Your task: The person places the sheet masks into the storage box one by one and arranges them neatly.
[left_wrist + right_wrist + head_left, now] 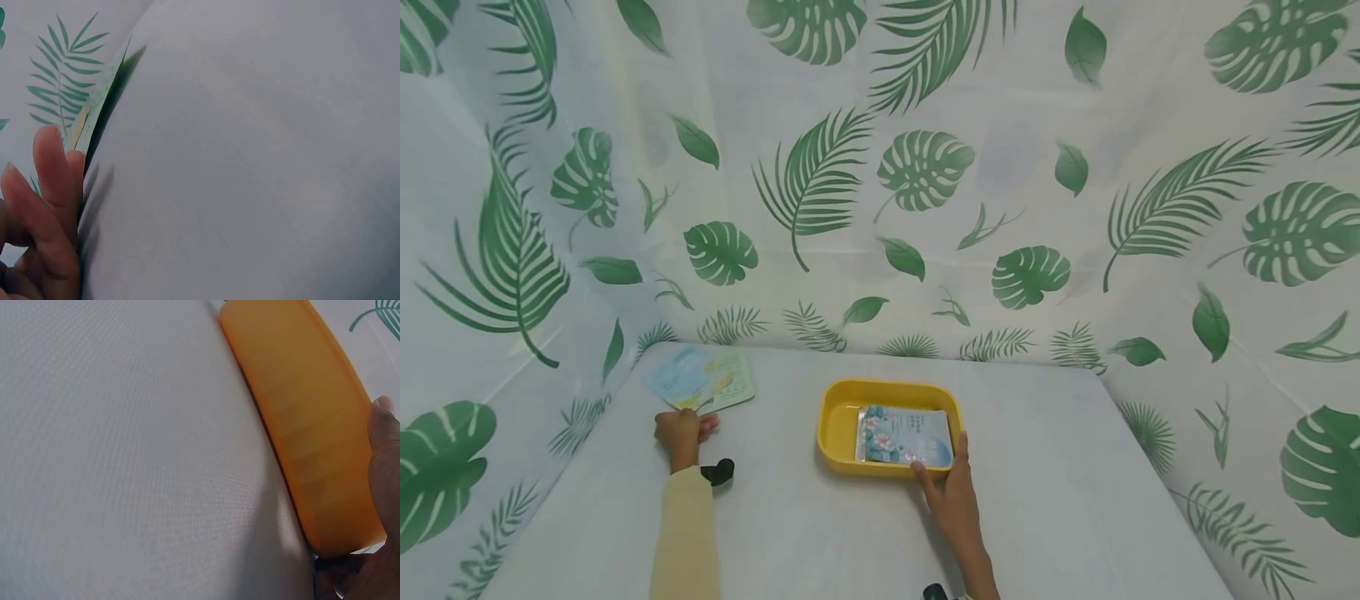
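Note:
At the back left of the table my left hand [679, 435] pinches the near edge of flat sachets, a pale blue one [679, 373] partly over a green one [735, 379]. In the left wrist view, the green sachet's edge [100, 106] is tilted off the cloth, beside my fingers [53, 169]. My right hand [953, 500] grips the near right corner of a yellow tray [831, 425], thumb at the front rim and fingers along the right side. Inside the tray lies a blue floral sachet [910, 435]. The right wrist view shows the tray's outer wall [300, 431].
A white cloth covers the table [790, 533]. Behind it and at both sides hang white curtains [955, 225] with green leaf prints. Black straps are on the wrists, one of them a wrist strap [718, 472] at the left.

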A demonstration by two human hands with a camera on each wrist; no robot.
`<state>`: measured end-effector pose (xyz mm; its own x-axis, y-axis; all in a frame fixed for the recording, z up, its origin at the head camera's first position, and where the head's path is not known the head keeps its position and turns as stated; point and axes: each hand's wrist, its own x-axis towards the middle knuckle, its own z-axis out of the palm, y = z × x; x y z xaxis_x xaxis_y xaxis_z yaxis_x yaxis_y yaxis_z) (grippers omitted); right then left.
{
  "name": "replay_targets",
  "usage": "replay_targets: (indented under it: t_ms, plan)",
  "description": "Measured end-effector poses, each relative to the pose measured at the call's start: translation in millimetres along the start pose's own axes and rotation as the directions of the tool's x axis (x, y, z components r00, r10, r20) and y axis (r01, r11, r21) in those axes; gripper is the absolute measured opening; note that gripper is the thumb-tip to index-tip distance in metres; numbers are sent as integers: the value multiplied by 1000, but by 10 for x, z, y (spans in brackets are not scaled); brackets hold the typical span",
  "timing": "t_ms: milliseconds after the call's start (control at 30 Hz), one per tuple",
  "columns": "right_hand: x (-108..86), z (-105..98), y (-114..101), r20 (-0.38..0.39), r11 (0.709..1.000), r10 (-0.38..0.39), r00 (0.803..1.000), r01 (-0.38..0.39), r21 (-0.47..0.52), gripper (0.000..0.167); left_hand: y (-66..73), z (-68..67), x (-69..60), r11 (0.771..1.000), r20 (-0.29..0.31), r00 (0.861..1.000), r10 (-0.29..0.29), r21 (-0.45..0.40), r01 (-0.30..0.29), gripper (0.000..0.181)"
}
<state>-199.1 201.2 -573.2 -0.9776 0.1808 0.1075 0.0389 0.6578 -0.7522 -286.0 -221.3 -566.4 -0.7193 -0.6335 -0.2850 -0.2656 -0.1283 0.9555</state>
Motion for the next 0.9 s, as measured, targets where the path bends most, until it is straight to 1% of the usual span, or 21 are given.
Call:
replay_targets:
  t_ms: [100,200,233,267,367,433,500,633,733,800,900]
  plan:
    - [5,2,7,-6,1000,0,1000,0,5,104,-28,8,-29,997,-10,997,78,10,-78,26]
    - [15,-6,4,4,1000,5,1000,-5,12,105,-66,24,-48,986,-54,986,160,-27,-162,11]
    - [16,-7,3,7,1000,5,1000,-5,15,105,-82,29,-51,983,-69,982,176,-40,-179,8]
    - [16,-9,4,12,1000,9,1000,-9,17,105,-93,33,-55,981,-87,980,179,-54,-184,6]
    - [10,-3,5,20,1000,15,1000,-15,19,105,-123,43,-52,983,-131,979,157,-76,-167,6]
    - [8,3,5,26,1000,23,999,-24,18,105,-123,51,-43,985,-152,981,123,-105,-139,6]
    - [9,7,7,29,999,34,999,-34,15,106,-112,64,-34,984,-180,979,99,-127,-123,6]
    - [5,17,8,28,999,45,999,-45,7,106,-83,75,-31,979,-219,973,72,-172,-111,15]
    - [-1,22,10,25,999,40,999,-41,6,106,-69,82,-24,979,-245,968,56,-176,-101,24]
    - [-2,22,12,20,999,35,999,-35,9,105,-56,88,-15,983,-262,964,36,-165,-82,26]
    - [6,13,10,6,1000,20,1000,-20,10,104,-21,96,0,987,-268,963,-16,-155,-26,26]
